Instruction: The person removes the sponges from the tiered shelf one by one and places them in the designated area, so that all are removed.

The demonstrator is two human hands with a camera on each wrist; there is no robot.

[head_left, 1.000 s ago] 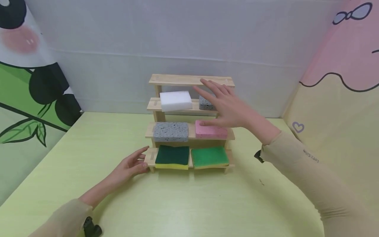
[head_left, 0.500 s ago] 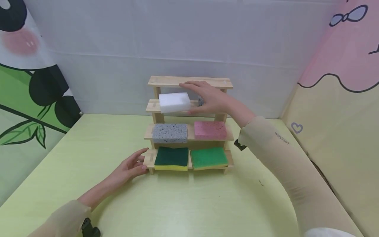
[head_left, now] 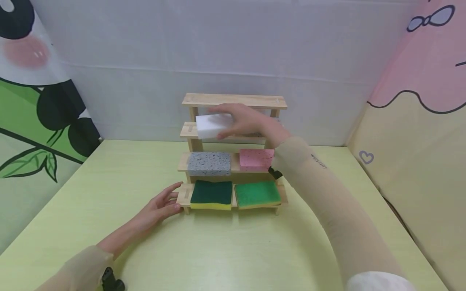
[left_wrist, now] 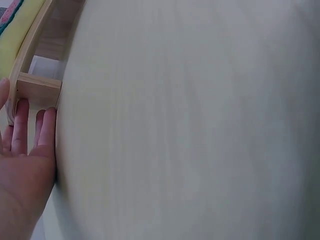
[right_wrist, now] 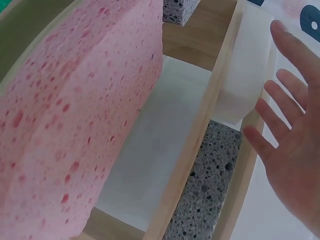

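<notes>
Near the left edge of the second board from the top, on the pale wooden step shelf, sits a smooth white sponge block. The right hand is over it, fingers spread and not gripping; I can't quite tell if they touch it. The left hand, its fingers loose, touches the shelf's bottom left corner, beside a flat dark green and yellow sponge.
</notes>
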